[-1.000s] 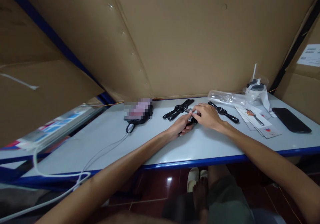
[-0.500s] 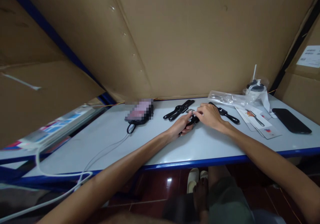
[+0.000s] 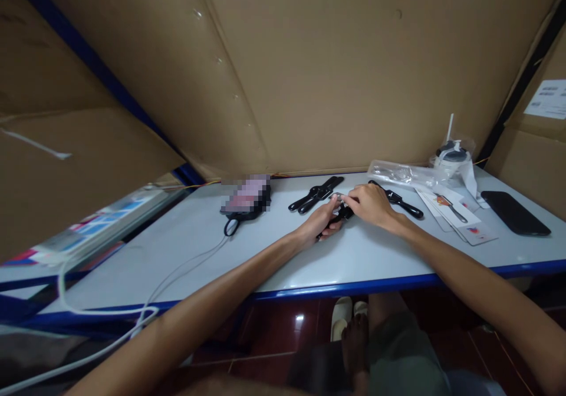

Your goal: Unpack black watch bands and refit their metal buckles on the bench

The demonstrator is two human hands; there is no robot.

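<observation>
In the middle of the table, my left hand (image 3: pixel 322 220) is closed around a black spokeshave (image 3: pixel 343 212), its handle running down out of the fist. My right hand (image 3: pixel 368 203) is closed too, thumb and fingers pinching at a small silvery metal plate (image 3: pixel 339 196) on the tool's middle. The left thumb presses the same plate. Fingers hide most of the tool. Behind my left hand lie more black spokeshaves (image 3: pixel 316 193), crossing each other. Another black spokeshave (image 3: pixel 404 206) lies just beyond my right hand, partly covered by it.
A phone (image 3: pixel 247 195) with a blurred screen and a cable stands at left. Printed cards (image 3: pixel 457 213), a clear plastic sleeve (image 3: pixel 402 175), a lidded cup (image 3: pixel 451 157) and a black phone-like slab (image 3: pixel 516 213) lie at right. Cardboard (image 3: pixel 331 72) walls the table's back.
The metal plate has tilted slightly under my fingertips. My hands otherwise keep nearly the same place and grip; the things on the table lie as before.
</observation>
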